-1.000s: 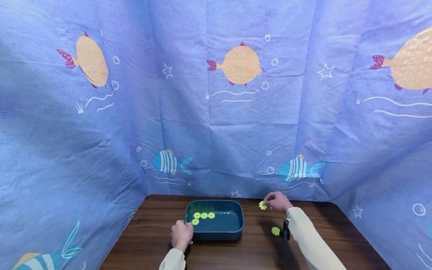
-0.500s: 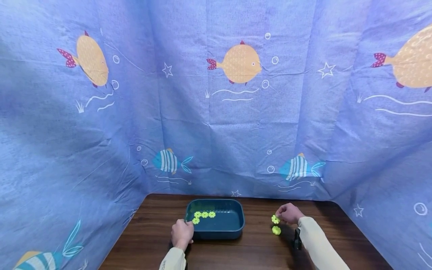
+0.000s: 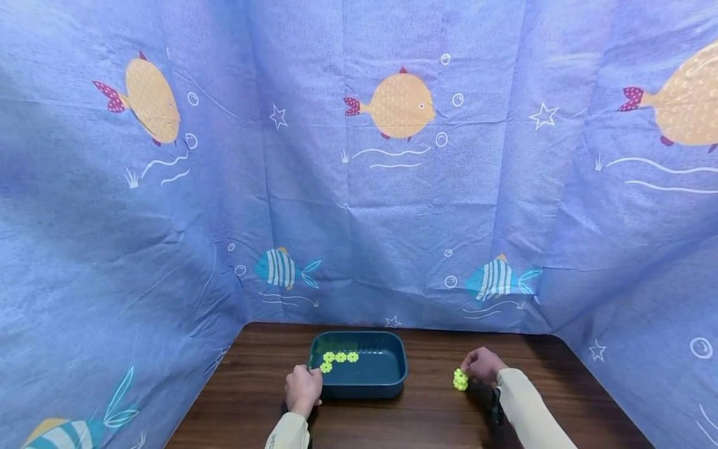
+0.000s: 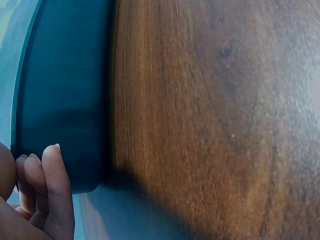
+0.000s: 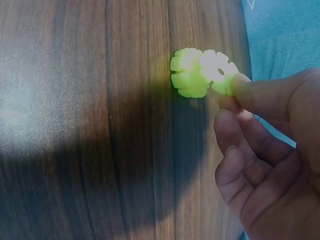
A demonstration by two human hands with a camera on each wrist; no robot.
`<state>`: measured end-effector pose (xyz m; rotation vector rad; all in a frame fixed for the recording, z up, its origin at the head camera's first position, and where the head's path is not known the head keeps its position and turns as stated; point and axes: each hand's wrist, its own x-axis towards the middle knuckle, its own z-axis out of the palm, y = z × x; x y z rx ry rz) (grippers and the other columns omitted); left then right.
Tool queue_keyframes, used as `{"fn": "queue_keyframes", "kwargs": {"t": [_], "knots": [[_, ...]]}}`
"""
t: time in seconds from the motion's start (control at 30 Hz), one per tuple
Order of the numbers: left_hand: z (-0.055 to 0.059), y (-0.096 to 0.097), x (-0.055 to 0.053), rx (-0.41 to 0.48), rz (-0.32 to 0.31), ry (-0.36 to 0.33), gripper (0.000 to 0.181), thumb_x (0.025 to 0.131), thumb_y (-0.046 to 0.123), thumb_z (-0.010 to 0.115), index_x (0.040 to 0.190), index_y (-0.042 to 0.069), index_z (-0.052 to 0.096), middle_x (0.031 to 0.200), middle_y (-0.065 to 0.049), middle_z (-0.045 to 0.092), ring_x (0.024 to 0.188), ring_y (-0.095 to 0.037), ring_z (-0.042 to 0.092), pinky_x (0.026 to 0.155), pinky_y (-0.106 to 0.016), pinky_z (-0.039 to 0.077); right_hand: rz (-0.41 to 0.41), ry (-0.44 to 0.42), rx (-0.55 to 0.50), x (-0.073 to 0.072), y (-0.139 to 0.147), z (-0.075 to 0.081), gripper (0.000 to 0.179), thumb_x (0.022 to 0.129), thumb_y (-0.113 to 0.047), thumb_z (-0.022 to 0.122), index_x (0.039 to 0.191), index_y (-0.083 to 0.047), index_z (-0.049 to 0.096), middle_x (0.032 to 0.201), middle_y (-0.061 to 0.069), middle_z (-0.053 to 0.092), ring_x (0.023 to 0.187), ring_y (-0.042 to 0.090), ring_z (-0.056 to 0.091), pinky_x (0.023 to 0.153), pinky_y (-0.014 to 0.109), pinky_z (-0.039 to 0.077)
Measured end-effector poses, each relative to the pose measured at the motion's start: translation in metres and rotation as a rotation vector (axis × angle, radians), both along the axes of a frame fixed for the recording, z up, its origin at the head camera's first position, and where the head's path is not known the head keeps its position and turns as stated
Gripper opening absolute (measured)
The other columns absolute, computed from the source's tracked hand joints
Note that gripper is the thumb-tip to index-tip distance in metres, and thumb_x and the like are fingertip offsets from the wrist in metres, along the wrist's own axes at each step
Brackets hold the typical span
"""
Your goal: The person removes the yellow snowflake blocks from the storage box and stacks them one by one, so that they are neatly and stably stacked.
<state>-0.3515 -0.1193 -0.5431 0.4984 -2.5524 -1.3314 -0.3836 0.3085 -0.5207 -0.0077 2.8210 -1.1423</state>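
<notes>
The right hand (image 5: pixel 270 165) pinches a yellow-green notched disc (image 5: pixel 219 70) between thumb and fingertip, the other fingers curled loosely beneath. That disc overlaps a second disc (image 5: pixel 186 76) of the same colour, which appears to lie on the wooden table (image 5: pixel 90 125); the glare makes it hard to tell whether the 2 are slotted together or only touching. In the head view the pair (image 3: pixel 460 379) sits as one small cluster at the hand's fingertips, well to the right of the tray and clear of it.

The left hand (image 3: pixel 303 388) grips the near left corner of the dark teal tray (image 3: pixel 387 390), fingers (image 4: pixel 52 185) curled against its outer wall in the left wrist view, the thumb side hidden. The tray rests flat on the table, near the middle of its width.

Inside the tray, toward its left side, lies a chain of 4 discs (image 3: pixel 338 359) of the same yellow-green, 3 in a row and 1 hanging off the left end nearest the left hand.

Behind and on both sides of the table hangs a blue cloth (image 3: pixel 359 206) printed with orange and striped fish.
</notes>
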Motion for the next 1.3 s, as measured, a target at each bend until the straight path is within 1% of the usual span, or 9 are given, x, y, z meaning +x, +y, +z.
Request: {"fn": "queue_keyframes", "kwargs": {"t": [0.2,0.47,0.67,0.9,1.03,1.3], "knots": [[0.0,0.0,0.0,-0.002,-0.002,-0.01,0.021,0.091,0.015,0.05,0.077,0.003,0.06,0.056,-0.007,0.058,0.037,-0.015,0.058,0.05,-0.031,0.048,-0.008,-0.031,-0.008,0.001,0.004,-0.006,0.011,0.082,0.004,0.059,0.078,-0.004,0.065,0.064,0.003,0.056,0.056,0.013,0.048,0.048,0.021,0.036],[-0.003,-0.001,-0.001,0.0,-0.012,-0.004,0.022,0.091,0.015,0.05,0.074,0.005,0.059,0.054,-0.006,0.058,0.037,-0.014,0.058,0.049,-0.03,0.048,-0.033,-0.065,-0.044,0.007,0.0,-0.006,0.011,0.084,0.005,0.057,0.079,-0.001,0.065,0.065,0.004,0.056,0.057,0.014,0.048,0.048,0.021,0.035],[-0.003,0.0,0.0,-0.002,-0.006,-0.004,0.021,0.091,0.014,0.05,0.073,0.005,0.058,0.053,-0.006,0.058,0.036,-0.014,0.057,0.05,-0.03,0.048,-0.033,-0.027,-0.023,0.009,-0.002,-0.007,0.01,0.082,0.004,0.058,0.078,-0.002,0.065,0.065,0.004,0.056,0.057,0.014,0.049,0.048,0.021,0.036],[-0.001,0.0,0.001,0.01,-0.004,-0.011,0.021,0.092,0.014,0.051,0.076,0.004,0.06,0.054,-0.006,0.057,0.037,-0.015,0.058,0.049,-0.03,0.048,-0.043,0.009,0.014,0.007,-0.003,-0.01,0.006,0.083,0.0,0.063,0.079,-0.003,0.066,0.069,0.004,0.06,0.058,0.015,0.053,0.05,0.022,0.039],[0.0,0.0,0.001,0.013,-0.011,-0.018,0.021,0.093,0.014,0.05,0.076,0.004,0.06,0.054,-0.006,0.058,0.038,-0.015,0.058,0.049,-0.03,0.048,-0.041,0.023,0.032,0.006,-0.003,-0.012,0.006,0.084,0.0,0.062,0.08,-0.003,0.067,0.072,0.003,0.061,0.059,0.015,0.054,0.051,0.024,0.041],[0.0,-0.001,0.001,0.013,-0.007,-0.018,0.022,0.093,0.014,0.051,0.076,0.004,0.06,0.054,-0.006,0.058,0.038,-0.015,0.058,0.049,-0.03,0.048,-0.049,0.05,0.035,0.005,-0.006,-0.017,0.009,0.083,0.001,0.062,0.079,-0.005,0.067,0.069,0.001,0.059,0.057,0.015,0.052,0.05,0.024,0.04]]}}
